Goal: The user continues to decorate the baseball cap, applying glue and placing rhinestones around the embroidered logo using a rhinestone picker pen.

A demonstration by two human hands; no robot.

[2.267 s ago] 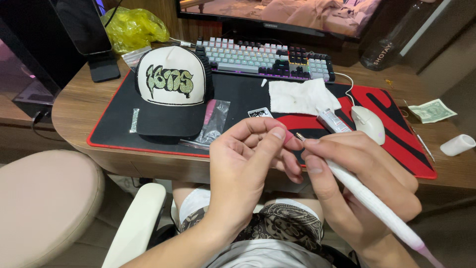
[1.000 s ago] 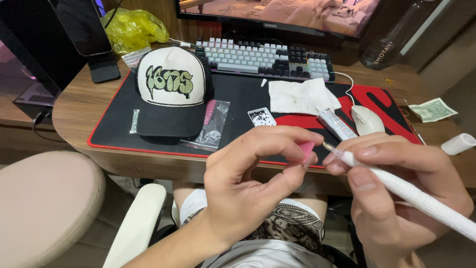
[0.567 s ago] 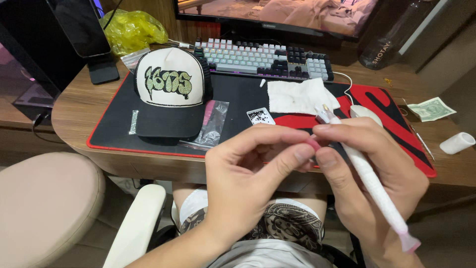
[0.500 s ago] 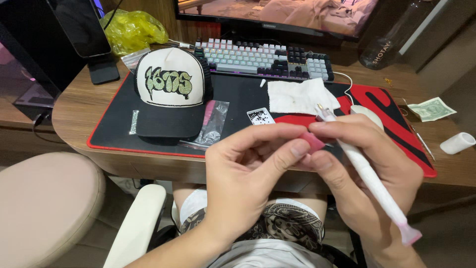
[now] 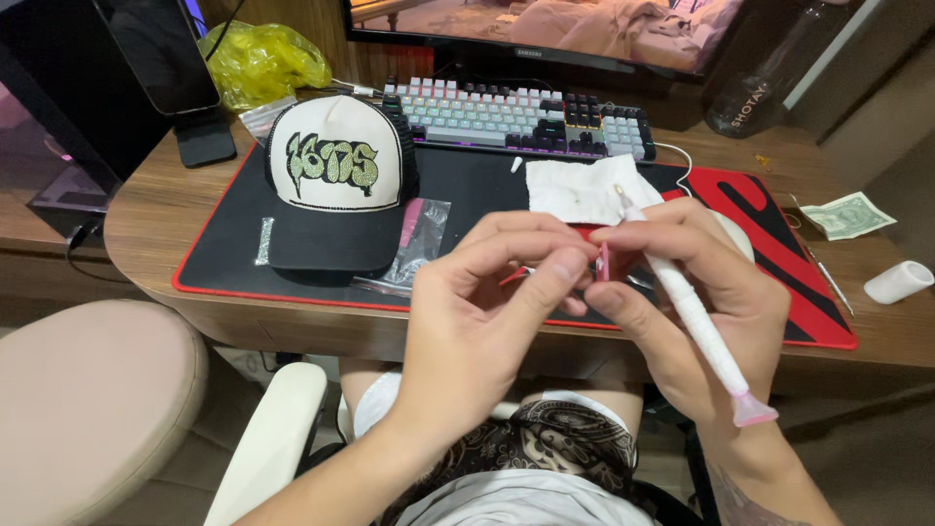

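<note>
A: Right, quick notes. Your left hand (image 5: pixel 477 312) has thumb and forefinger pinched together on a small pink piece (image 5: pixel 604 261), held in the air above the near edge of the black-and-red desk mat (image 5: pixel 487 185). Your right hand (image 5: pixel 701 292) is wrapped shut around a white pen-shaped tool (image 5: pixel 687 302), its tip up near the pink piece and its pink flared end pointing down toward your lap.

B: And the risk, as you read it?

A: The pink piece is tiny and sits over the gap between desk and lap. If you loosen the pinch, it likely drops out of sight. The tool's tip is close to your fingertips; a slip could poke skin or flick the piece away.

B: Anything nearby to mind?

A: The cap (image 5: pixel 336 185) and the clear plastic bag (image 5: pixel 414 244) lie just behind your hands; the white cloth (image 5: pixel 575 190) is further back by the keyboard (image 5: pixel 516 117).
</note>
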